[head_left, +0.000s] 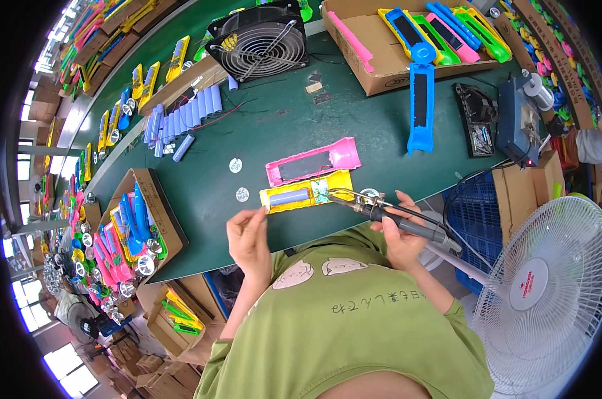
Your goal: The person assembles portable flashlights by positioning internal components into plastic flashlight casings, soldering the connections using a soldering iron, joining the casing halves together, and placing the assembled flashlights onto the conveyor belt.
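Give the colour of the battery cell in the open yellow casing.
The battery cell is lavender, clearest in the head view.

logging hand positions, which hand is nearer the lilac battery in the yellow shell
Left: the left hand is lower left of the battery; the right hand, holding the soldering iron, is farther to its right.

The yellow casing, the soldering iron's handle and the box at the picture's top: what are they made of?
Yellow casing: probably moulded plastic, slightly shiny, judging by its thin, evenly coloured walls.
Soldering iron's handle: dark, smooth; plastic or rubber, I can't tell which.
Box: matte brown walls suggest cardboard.
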A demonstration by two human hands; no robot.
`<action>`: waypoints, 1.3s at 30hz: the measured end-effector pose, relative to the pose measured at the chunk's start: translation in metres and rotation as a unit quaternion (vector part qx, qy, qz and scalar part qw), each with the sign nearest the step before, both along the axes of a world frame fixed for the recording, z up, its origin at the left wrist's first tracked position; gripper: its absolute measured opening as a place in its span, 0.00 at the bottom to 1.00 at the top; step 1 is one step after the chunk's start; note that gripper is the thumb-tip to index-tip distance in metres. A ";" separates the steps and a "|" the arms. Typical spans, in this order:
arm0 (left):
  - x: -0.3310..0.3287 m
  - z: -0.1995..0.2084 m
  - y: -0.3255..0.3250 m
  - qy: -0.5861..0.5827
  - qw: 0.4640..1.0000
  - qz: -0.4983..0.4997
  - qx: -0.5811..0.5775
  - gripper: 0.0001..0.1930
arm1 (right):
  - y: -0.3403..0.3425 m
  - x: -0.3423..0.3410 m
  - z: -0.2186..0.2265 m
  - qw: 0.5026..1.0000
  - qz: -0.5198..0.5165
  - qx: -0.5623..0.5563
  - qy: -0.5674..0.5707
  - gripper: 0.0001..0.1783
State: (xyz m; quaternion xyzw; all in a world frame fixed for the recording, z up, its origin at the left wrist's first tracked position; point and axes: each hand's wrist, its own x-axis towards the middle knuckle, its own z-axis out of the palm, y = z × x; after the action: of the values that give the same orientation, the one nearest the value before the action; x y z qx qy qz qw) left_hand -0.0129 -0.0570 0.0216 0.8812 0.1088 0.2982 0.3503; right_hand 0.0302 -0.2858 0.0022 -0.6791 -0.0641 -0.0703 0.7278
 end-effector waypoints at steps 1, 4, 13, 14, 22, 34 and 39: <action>0.007 0.002 -0.002 -0.002 1.000 0.002 -0.001 0.08 | 0.000 -0.001 0.001 1.000 -0.004 -0.007 -0.006 0.10; 0.024 0.006 -0.013 -0.068 0.982 -0.165 0.067 0.10 | -0.002 0.000 0.003 0.997 0.020 -0.043 -0.062 0.10; 0.037 -0.004 -0.022 0.008 0.964 -0.227 0.136 0.12 | -0.002 -0.009 -0.006 0.998 -0.046 -0.035 -0.018 0.11; 0.037 -0.004 -0.021 0.006 0.962 -0.232 0.143 0.13 | 0.000 -0.010 -0.003 0.998 -0.046 -0.036 -0.018 0.11; 0.035 -0.002 -0.019 0.022 0.958 -0.246 0.149 0.14 | 0.002 -0.008 -0.002 0.998 -0.024 0.024 0.060 0.12; 0.036 0.000 -0.019 0.026 0.957 -0.251 0.140 0.14 | 0.001 -0.008 -0.010 0.999 0.001 -0.028 0.043 0.13; 0.035 0.001 -0.020 0.033 0.958 -0.249 0.135 0.13 | 0.005 -0.011 0.003 0.993 -0.027 0.050 0.100 0.13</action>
State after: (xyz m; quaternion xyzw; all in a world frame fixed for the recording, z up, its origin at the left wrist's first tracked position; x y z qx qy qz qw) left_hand 0.0225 -0.0775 0.0222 0.9290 -0.1440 0.1838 0.2872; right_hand 0.0194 -0.2805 0.0054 -0.6472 0.0316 -0.0249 0.7612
